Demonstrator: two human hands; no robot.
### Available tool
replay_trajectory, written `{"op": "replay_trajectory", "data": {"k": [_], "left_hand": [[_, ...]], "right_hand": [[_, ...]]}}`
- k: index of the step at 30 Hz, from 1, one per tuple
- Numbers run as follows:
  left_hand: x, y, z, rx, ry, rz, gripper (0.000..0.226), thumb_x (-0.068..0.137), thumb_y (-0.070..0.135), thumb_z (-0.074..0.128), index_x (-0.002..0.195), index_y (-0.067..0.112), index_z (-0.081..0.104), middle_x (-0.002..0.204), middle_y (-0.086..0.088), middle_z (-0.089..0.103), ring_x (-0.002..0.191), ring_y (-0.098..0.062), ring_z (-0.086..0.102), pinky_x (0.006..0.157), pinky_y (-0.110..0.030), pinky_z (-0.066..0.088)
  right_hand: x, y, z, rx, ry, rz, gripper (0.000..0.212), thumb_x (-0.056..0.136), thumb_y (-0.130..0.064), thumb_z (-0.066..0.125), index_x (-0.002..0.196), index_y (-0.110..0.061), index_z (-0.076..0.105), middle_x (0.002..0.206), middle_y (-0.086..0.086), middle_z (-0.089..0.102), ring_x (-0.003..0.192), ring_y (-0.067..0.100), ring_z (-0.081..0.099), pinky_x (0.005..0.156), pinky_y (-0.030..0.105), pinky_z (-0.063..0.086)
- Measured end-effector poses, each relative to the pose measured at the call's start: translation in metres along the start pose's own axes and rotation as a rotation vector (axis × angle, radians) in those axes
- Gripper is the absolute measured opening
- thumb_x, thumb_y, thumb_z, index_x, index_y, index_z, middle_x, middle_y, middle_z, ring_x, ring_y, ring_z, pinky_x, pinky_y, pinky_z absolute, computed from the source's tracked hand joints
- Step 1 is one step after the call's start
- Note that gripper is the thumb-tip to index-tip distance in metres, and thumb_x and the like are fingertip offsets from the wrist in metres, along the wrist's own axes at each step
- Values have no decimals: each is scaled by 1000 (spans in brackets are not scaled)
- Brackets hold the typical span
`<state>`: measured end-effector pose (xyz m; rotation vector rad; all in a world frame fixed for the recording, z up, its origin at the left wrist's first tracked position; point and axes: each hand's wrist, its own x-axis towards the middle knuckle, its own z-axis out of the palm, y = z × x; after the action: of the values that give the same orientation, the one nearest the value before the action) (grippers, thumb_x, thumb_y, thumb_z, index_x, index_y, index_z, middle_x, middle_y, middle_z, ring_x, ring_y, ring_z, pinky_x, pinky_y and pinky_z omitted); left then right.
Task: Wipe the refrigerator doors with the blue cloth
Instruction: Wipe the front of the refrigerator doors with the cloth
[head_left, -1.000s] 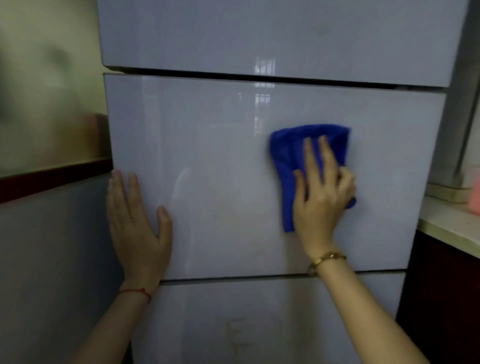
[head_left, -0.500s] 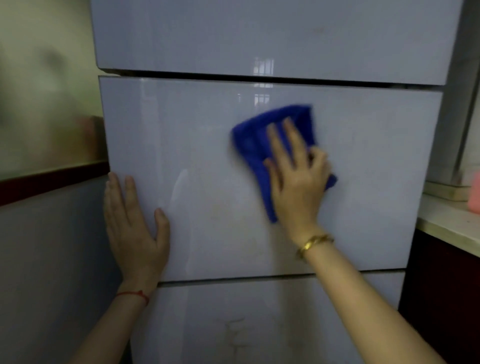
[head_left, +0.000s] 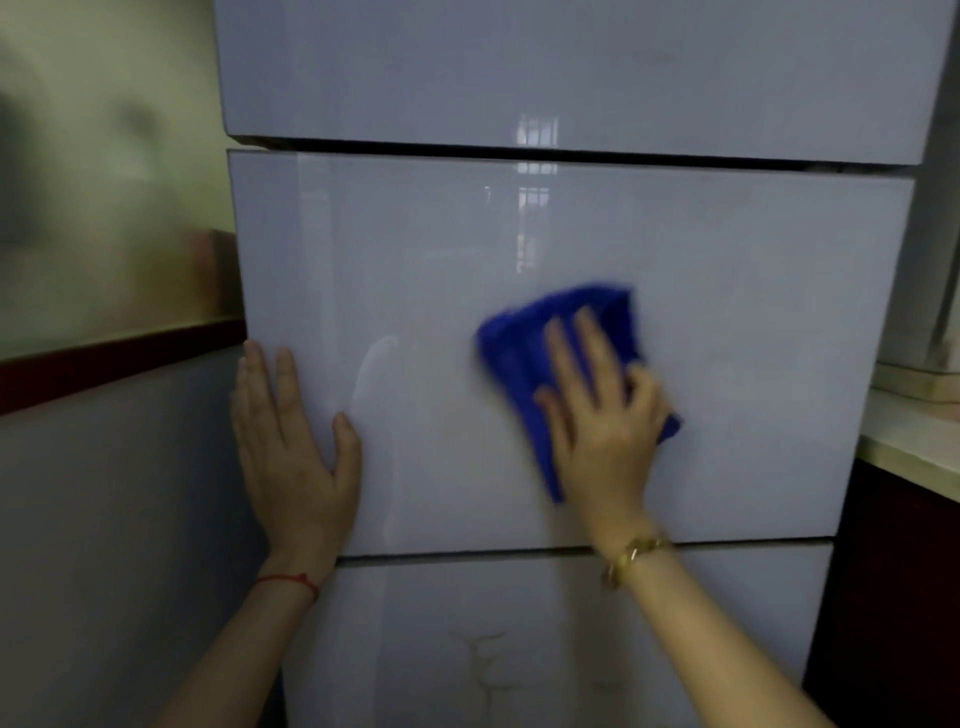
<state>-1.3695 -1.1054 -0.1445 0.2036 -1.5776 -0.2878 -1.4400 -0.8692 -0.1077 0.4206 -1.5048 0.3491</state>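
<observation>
A glossy pale grey refrigerator fills the view, with an upper door (head_left: 571, 67), a middle door (head_left: 753, 338) and a lower door (head_left: 519, 649). My right hand (head_left: 597, 415) presses the folded blue cloth (head_left: 519, 353) flat against the middle door, near its centre; the cloth and hand are blurred by motion. My left hand (head_left: 291, 452) lies flat with fingers apart on the middle door's left edge, holding nothing. Smears show on the lower door.
A grey wall panel (head_left: 104, 519) with a dark red strip stands left of the refrigerator. At the right, a light countertop (head_left: 914, 447) sits over a dark cabinet (head_left: 893, 597).
My right hand swept the cloth left and up across the middle door, then down and back to the right. My left hand stayed on the door's left edge.
</observation>
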Motion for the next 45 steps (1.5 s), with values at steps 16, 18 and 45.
{"op": "replay_trajectory", "data": {"k": [16,18,45], "left_hand": [[-1,0,-3,-19,-30,-15,66,98,29,42,156,7,18,165,-14,11,154,-24,11,125,-49,17],[0,-1,-3,-26,-27,-8,67,97,29,43,155,6,19,165,-14,11,154,-24,12,124,-50,19],[1,-1,-1,-6,-40,-5,67,98,32,40,155,6,19,165,-9,9,154,-26,12,125,-48,19]], "right_hand": [[-55,-51,1,11,-68,-140,42,100,-46,46,140,-32,47,146,-6,47,95,25,48,82,37,49],[-59,-34,-1,4,-77,-233,40,100,-45,47,138,-34,49,145,-9,48,95,22,47,81,35,48],[18,-44,9,1,10,-361,42,100,-44,50,140,-33,47,145,-7,49,99,25,47,81,38,46]]}}
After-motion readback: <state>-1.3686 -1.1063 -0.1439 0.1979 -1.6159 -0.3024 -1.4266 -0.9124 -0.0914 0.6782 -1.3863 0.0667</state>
